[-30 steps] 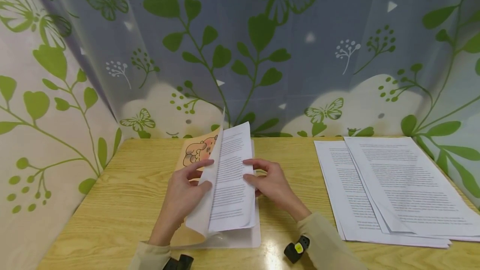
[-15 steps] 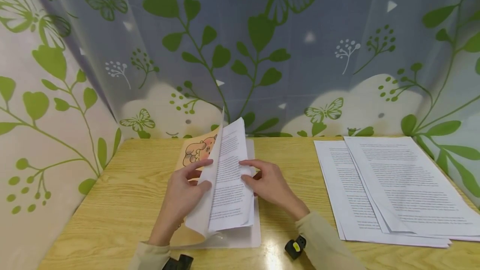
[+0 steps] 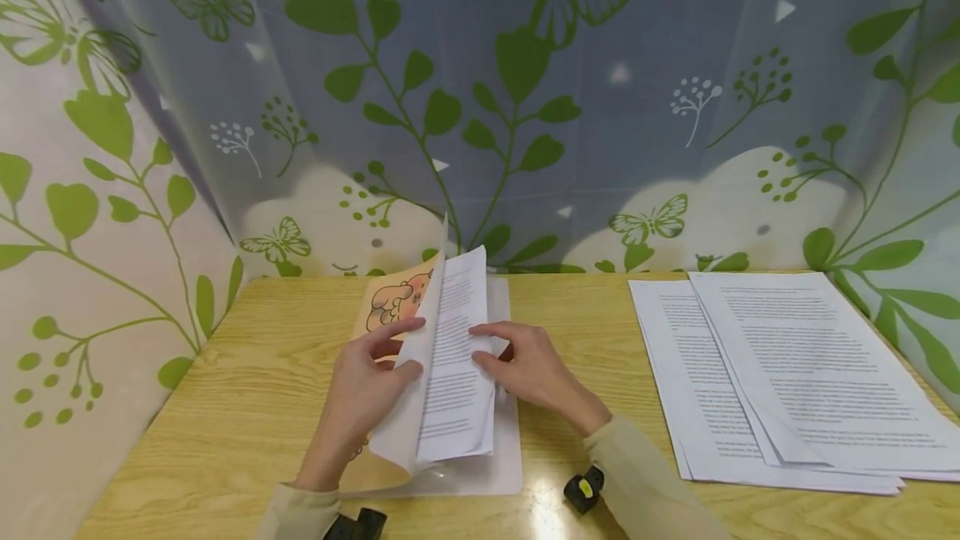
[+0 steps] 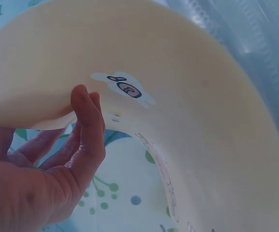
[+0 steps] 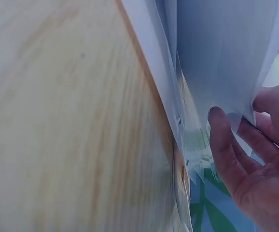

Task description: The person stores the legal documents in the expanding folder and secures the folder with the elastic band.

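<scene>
A folder with a peach cover [image 3: 392, 307] printed with a cartoon animal lies on the table, its cover lifted. My left hand [image 3: 363, 386] pinches the cover's edge between thumb and fingers; in the left wrist view the cover [image 4: 188, 92] bends in a wide curve above the hand [image 4: 48, 183]. Printed sheets [image 3: 453, 382] stand tilted inside the folder, with their left side hidden by the cover. At their right edge, my right hand [image 3: 532, 367] pinches the sheets between thumb and fingers. The right wrist view shows the sheets [image 5: 221, 48] from beneath, and clear plastic [image 5: 197, 150] below them.
Overlapping printed sheets [image 3: 825, 357] lie at the table's right side. The wood-grain table [image 3: 247, 382] ends at a patterned curtain [image 3: 450, 107] behind and at both sides. A black wrist camera [image 3: 583, 490] is strapped near the right sleeve.
My right hand has moved left, taking the sheets' right edge toward the cover. More of the folder's pale back shows at the right. The left hand holds the cover almost still.
</scene>
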Available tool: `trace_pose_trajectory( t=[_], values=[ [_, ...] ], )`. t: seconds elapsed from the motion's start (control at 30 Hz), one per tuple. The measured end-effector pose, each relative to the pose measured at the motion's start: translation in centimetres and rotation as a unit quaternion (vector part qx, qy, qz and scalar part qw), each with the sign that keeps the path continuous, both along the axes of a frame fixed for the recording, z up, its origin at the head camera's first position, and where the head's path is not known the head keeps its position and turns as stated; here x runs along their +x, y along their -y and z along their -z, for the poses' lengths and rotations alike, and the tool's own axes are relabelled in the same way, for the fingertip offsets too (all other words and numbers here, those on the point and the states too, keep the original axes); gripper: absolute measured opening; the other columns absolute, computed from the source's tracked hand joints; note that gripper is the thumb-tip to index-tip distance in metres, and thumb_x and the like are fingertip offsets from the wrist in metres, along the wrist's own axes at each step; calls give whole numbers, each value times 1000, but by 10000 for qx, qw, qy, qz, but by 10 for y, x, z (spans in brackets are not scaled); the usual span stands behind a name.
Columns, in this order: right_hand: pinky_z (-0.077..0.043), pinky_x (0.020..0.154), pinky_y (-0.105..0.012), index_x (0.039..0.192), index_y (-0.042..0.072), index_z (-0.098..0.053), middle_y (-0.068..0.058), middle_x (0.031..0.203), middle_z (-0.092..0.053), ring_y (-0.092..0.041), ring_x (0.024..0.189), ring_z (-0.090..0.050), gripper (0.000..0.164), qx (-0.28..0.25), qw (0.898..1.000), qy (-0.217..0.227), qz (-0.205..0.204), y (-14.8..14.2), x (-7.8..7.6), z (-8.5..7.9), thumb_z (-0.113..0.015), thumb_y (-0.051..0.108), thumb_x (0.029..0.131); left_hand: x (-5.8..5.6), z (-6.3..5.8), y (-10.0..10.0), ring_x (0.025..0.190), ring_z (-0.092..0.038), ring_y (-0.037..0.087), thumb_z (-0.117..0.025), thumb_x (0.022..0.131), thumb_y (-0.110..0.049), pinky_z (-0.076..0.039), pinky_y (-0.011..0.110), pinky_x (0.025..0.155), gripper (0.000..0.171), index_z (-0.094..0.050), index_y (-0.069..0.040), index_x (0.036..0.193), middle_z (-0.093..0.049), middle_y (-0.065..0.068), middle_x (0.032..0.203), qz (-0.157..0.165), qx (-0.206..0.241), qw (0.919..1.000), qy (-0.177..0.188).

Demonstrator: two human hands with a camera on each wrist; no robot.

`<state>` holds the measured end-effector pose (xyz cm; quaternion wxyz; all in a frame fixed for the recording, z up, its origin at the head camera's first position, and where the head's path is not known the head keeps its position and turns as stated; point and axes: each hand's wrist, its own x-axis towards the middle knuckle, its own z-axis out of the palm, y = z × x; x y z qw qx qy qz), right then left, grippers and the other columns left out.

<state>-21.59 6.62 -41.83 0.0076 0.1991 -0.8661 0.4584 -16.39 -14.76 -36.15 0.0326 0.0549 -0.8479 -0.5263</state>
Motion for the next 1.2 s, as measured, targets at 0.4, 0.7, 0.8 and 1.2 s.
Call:
trace_pose_trajectory(
  t=[0.4, 0.7, 0.8, 1.2],
  values=[
    [-44, 47, -23, 132, 15, -70, -2, 86, -70, -6, 51, -51, 36, 170, 9988, 302, -357, 7, -4, -2, -68, 18, 96, 0, 0, 0, 87, -67, 21, -68, 83, 0, -53, 27, 72, 49, -72, -21, 127, -70, 13, 116, 56, 107, 9999, 11],
    [-45, 47, -24, 136, 14, -67, -1, 73, -67, -7, 49, -52, 39, 149, 9978, 461, -451, 8, -3, -5, -67, 19, 97, 2, -1, 1, 87, -69, 21, -68, 86, -1, -54, 27, 72, 49, -71, -21, 130, -70, 15, 119, 61, 232, 9997, 67],
    [-47, 47, -26, 136, 14, -67, -3, 84, -71, -9, 51, -55, 39, 98, 9982, 455, -385, 7, -1, -6, -67, 19, 97, 3, -2, 2, 84, -70, 22, -68, 86, -2, -55, 28, 73, 49, -70, -22, 131, -69, 16, 120, 40, 271, 9995, 134],
    [-54, 55, -28, 129, 17, -72, -4, 130, -70, -11, 77, -65, 33, -173, 9992, 359, 15, -7, 4, -10, -70, 19, 96, 3, -3, 6, 79, -67, 20, -67, 85, -2, -54, 27, 70, 50, -71, -22, 130, -69, 16, 117, -85, 404, 9991, 113]
  ],
)
